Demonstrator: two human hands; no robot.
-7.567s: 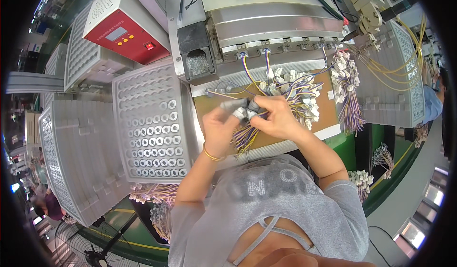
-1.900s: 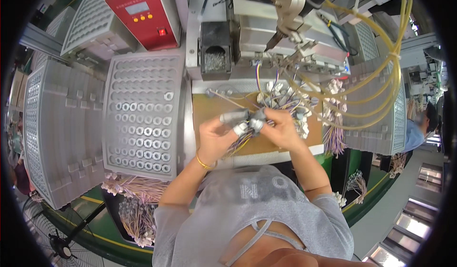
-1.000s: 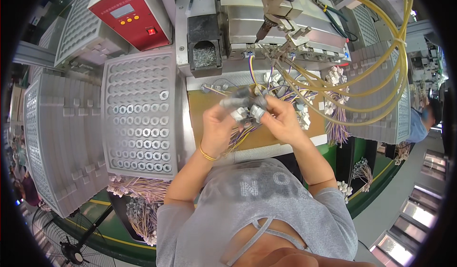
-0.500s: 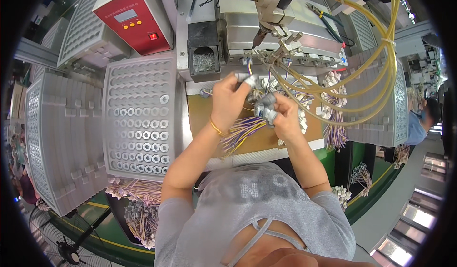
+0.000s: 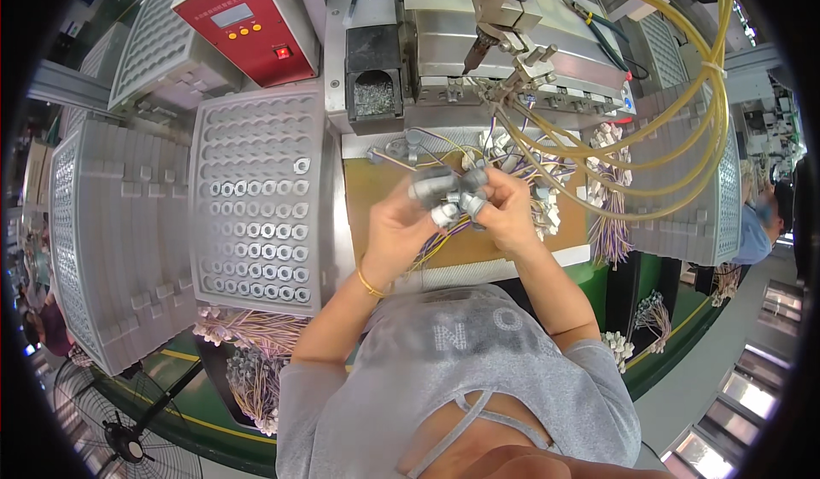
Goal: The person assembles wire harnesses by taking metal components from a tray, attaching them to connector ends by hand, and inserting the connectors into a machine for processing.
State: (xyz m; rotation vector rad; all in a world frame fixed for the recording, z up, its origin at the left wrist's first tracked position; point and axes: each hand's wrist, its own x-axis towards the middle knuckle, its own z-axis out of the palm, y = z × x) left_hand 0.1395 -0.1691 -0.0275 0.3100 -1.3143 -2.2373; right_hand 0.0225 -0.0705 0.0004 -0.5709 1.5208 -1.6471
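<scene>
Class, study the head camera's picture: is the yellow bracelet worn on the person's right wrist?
No: the yellow bracelet circles the wrist of the person's left hand.

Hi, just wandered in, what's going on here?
A person's left hand and right hand meet above a brown mat, fingertips close together at some purple and yellow wires. Blur hides exactly what they grip. To the left lies a grey tray, partly filled with ring-shaped metallic parts. A pointed machine tool hangs beyond the hands.
</scene>
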